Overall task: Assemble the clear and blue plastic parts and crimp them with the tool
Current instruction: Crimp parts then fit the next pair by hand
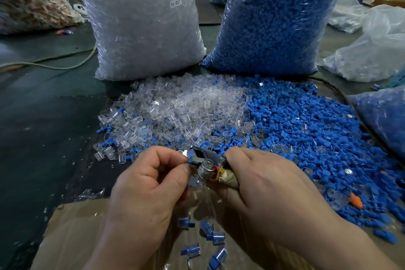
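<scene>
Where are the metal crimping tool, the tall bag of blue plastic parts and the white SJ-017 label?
metal crimping tool (202,171): head view, round barrel.
tall bag of blue plastic parts (274,22): head view, front middle.
white SJ-017 label (175,3): head view, centre.

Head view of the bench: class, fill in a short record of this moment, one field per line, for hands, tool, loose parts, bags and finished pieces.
left hand: pinches a small blue and clear plastic part at the tool's head
right hand: grips the metal crimping tool
loose parts: clear plastic pile left, blue plastic pile right
bags: large bag of clear parts, large bag of blue parts behind the piles
finished pieces: blue and clear assemblies on brown cardboard
</scene>
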